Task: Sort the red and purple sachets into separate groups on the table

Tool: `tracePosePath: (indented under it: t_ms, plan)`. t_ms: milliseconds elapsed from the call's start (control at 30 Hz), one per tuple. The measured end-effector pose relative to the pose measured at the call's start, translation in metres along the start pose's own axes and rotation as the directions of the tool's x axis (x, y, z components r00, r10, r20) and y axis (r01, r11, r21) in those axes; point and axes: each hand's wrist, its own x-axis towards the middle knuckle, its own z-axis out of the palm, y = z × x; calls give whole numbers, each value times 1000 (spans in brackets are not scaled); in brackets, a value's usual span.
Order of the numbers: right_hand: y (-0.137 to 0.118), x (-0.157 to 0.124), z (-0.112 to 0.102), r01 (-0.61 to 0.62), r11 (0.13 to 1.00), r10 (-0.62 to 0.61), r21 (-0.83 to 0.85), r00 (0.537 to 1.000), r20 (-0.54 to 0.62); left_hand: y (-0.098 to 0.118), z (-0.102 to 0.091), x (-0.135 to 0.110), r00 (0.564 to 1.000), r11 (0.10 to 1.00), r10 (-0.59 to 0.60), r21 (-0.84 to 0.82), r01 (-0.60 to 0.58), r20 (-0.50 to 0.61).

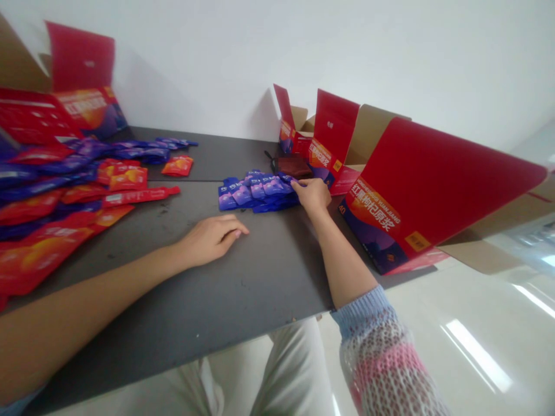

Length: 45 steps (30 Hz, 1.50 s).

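Observation:
My right hand (314,196) reaches to the right end of a small pile of blue-purple sachets (255,193). Its thumb and fingers pinch the edge of a blue sachet (286,178) on that pile. My left hand (212,240) rests on the grey table (243,300), just in front and to the left of the pile. Its fingers are loosely stretched, the thumb beside them, and nothing shows in it. A large heap of red sachets (47,248) mixed with blue sachets (87,149) spreads on the far left.
Open red cartons stand on the right: a near one (416,190), a middle one (333,130) and a far one (284,115). Beside them lies a dark brown pouch (293,166). Another open carton (82,63) stands back left. A single red sachet (177,166) lies near the heap.

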Motion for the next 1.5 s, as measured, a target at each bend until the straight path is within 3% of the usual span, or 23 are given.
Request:
tracePosePath:
  t_ms: [167, 300, 567, 700, 833, 967, 1100, 1300, 1400, 1500]
  plan:
    - [2, 3, -3, 113, 993, -109, 44, 990, -88, 0, 0, 0, 1000, 1000, 5, 7, -5, 0]
    - [16, 17, 12, 207, 976, -196, 71, 971, -133, 1, -1, 0, 1000, 1000, 10, 3, -10, -1]
    - [44, 37, 38, 253, 965, -251, 63, 967, -42, 3, -1, 0, 1000, 1000, -6, 1, 6, 4]
    - [43, 33, 31, 251, 967, -252, 34, 968, 17, 3, -1, 0, 1000, 1000, -6, 2, 6, 9]
    - [36, 24, 20, 228, 972, -232, -51, 970, -79, 1, 0, 0, 1000, 1000, 2, 9, -2, 5]
    - [33, 19, 13, 276, 945, -302, -176, 943, -138, 1, 0, 0, 1000, 1000, 6, 11, -6, 1]
    - [26, 17, 4, 209, 953, -249, -218, 952, -179, 2, -1, 0, 1000, 1000, -1, 20, 0, 9]
    - [14, 10, -11, 151, 965, -171, -214, 982, -78, 2, 0, 0, 1000, 1000, 5, 4, -5, -2]
    - [27, 22, -9, 191, 952, -217, -239, 972, -88, 1, 0, 0, 1000, 1000, 3, 6, -3, -1]
    - [49, 39, 1, 291, 924, -300, -249, 954, 2, 1, 0, 0, 1000, 1000, 1, 10, -1, 1]
